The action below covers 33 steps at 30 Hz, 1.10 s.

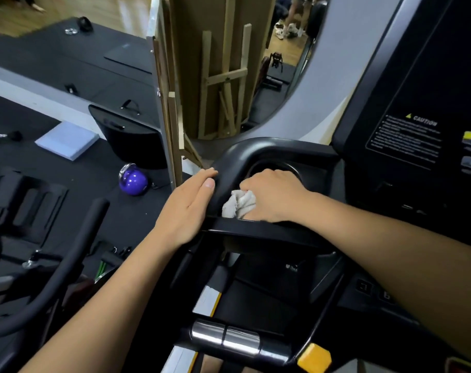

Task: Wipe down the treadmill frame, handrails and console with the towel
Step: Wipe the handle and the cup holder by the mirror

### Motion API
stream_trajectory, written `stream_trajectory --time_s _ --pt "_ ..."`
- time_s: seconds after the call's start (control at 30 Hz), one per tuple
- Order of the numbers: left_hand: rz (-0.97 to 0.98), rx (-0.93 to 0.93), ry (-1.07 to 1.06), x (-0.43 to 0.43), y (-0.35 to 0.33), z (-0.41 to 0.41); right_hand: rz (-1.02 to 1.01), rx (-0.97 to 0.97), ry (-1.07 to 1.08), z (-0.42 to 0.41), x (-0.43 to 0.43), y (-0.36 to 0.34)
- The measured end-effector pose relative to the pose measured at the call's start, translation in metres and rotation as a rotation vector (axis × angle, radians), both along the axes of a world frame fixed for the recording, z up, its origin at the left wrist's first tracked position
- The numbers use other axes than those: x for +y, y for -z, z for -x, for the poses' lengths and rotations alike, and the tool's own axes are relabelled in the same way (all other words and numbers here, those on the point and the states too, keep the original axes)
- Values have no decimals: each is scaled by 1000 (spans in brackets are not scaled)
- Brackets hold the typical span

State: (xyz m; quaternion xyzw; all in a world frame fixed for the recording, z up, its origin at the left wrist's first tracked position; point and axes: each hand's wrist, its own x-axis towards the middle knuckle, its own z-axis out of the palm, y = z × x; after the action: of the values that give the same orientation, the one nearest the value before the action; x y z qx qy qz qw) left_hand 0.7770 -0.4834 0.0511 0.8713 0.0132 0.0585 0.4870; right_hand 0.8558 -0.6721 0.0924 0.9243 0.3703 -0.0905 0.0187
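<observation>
One towel (238, 204) — bunched beneath the right grip (272, 195) (at the cupholder (289, 168)).

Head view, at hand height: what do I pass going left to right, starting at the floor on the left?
From the left: purple kettlebell → left hand, flat on the black frame → towel → right hand, gripping the towel → caution label on the console.

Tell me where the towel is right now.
In the head view, the towel is bunched at centre under the right hand, at the console's round recess, just right of the left hand resting on the black rim.
</observation>
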Motion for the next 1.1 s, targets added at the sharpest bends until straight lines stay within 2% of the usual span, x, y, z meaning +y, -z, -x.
stream_trajectory --time_s 0.13,0.2,0.3,0.37,0.47,0.57,0.63,0.73,0.8,0.93,1.1 --pt "-9 70 9 -1 0 0 282 91 36 -2 -46 -30" --pt "-15 82 12 -1 1 -1 366 73 51 1 -59 -43" --pt "-4 71 22 -1 1 -3 306 -99 -140 -1 -34 -28" --pt "28 72 24 -1 1 -5 230 -147 -221 -4 -3 -15" --pt "77 74 18 1 3 -5 171 -187 -217 -3 22 -10" --pt "80 77 25 4 2 -1 108 -101 -109 2 10 -8" --pt "71 80 31 3 1 0 154 -52 -66 3 -12 -13" --pt "53 91 41 3 1 0 373 -29 -60 1 -50 -32" --pt "58 89 35 3 3 -1 445 -80 -106 2 -57 -36" --pt "59 66 32 3 5 -4 323 -217 -304 -1 -8 -19" --pt "87 52 43 4 4 -3 144 -229 -200 1 19 -9"
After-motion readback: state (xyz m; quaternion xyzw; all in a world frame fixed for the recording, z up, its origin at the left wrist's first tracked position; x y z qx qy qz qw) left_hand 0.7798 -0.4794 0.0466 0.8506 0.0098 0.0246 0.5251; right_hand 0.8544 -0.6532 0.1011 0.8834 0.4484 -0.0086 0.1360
